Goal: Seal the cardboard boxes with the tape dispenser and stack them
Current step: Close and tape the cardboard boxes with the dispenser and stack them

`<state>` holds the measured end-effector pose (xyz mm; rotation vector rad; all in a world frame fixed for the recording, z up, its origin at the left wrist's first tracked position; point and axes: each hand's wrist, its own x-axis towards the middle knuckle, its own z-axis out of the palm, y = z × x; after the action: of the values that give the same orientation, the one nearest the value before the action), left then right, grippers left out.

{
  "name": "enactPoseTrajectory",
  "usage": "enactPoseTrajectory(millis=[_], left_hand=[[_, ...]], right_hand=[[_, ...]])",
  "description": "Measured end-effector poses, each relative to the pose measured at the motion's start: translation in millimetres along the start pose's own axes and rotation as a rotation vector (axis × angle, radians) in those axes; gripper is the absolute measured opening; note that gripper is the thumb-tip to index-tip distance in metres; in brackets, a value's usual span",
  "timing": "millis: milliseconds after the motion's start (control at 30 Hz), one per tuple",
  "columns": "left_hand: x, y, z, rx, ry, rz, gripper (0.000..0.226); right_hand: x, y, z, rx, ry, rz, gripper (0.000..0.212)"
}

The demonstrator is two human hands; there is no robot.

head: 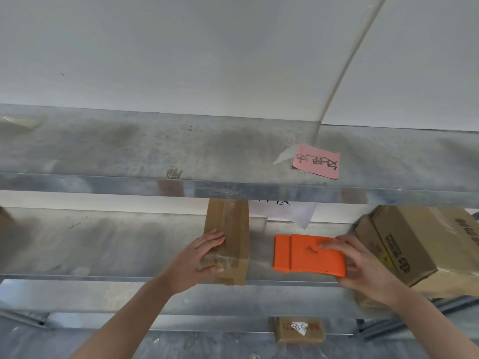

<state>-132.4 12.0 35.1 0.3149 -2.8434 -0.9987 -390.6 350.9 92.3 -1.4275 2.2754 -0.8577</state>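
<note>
A narrow taped cardboard box (233, 229) lies lengthwise on the metal shelf (103, 244), its far end under the shelf above. My left hand (202, 257) holds its near left corner, fingers flat on top and thumb against the front face. To its right my right hand (363, 265) grips the orange tape dispenser (308, 255) by its right end, fingers over the top and thumb underneath. The dispenser hovers near the shelf's front edge, apart from the narrow box.
A larger printed cardboard box (420, 244) sits at the right of the shelf, close behind my right hand. An upper shelf (181, 151) carries a pink note (317, 161). A white paper (287, 211) hangs behind. A small labelled box (298, 330) lies below.
</note>
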Motion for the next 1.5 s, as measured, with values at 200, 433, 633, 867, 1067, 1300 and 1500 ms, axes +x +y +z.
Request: enactPoseTrajectory(millis=[200, 433, 633, 867, 1067, 1300, 1500], left_hand=[[0, 2, 1, -0.003, -0.018, -0.037, 0.074], [-1, 10, 3, -0.067, 0.020, -0.066, 0.086], [2, 20, 12, -0.245, 0.127, -0.171, 0.088], [1, 22, 15, -0.226, 0.178, -0.196, 0.091], [6, 13, 25, -0.189, 0.304, -0.117, 0.048], [6, 13, 32, -0.058, 0.353, -0.118, 0.042], [-4, 20, -8, -0.228, 0.109, -0.029, 0.069]], right_hand=[[27, 6, 26, -0.255, -0.062, -0.031, 0.082], [36, 13, 65, -0.034, -0.116, 0.062, 0.078], [55, 19, 72, 0.041, -0.134, 0.079, 0.083], [62, 35, 83, 0.004, -0.252, 0.137, 0.080], [56, 48, 100, 0.029, -0.206, 0.193, 0.081], [66, 13, 97, -0.305, -0.261, 0.072, 0.071], [93, -49, 106, -0.077, -0.113, -0.198, 0.077]])
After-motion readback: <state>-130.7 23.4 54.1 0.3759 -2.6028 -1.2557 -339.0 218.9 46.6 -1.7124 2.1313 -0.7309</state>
